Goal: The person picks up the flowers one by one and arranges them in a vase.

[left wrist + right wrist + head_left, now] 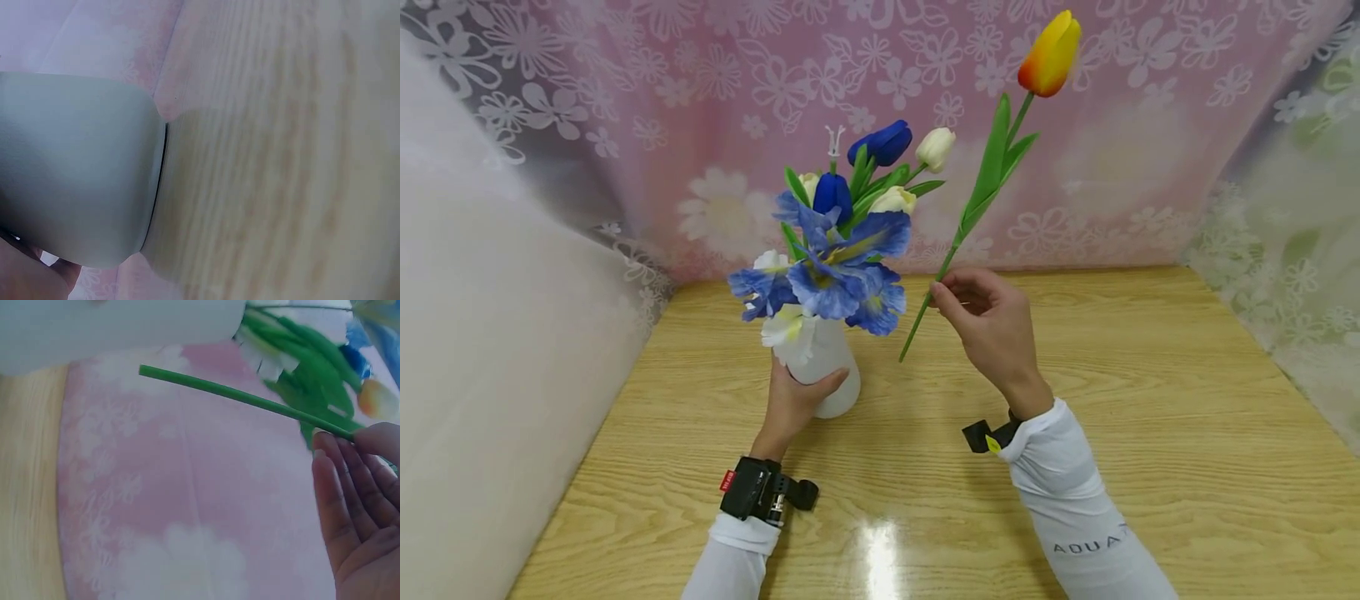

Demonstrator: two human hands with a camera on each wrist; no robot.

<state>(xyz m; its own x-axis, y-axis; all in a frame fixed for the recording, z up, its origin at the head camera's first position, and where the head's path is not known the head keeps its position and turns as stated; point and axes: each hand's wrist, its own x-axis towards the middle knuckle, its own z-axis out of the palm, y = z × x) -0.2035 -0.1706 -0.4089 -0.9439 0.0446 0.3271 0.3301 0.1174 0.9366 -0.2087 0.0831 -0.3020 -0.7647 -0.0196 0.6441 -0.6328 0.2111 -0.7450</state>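
A white vase (822,375) stands on the wooden table, and my left hand (797,396) grips it round the side with the thumb across its front. Blue irises (831,279), blue tulips (886,143) and cream tulips (936,149) fill it. To the right of the vase, my right hand (992,325) pinches the green stem of a yellow-and-red tulip (1051,54) between thumb and fingertips. That tulip leans up to the right, its bare stem end pointing down toward the vase. The left wrist view shows the vase's base (81,169) at the tabletop; in the right wrist view the cut stem (219,392) spans below the vase.
A light wood table (1150,375) lies beneath both hands. Behind it hangs a pink flowered cloth (737,125), with a pale sheet (512,292) at the left and a pale floral cloth (1300,233) at the right. The irises spread out over the vase's mouth.
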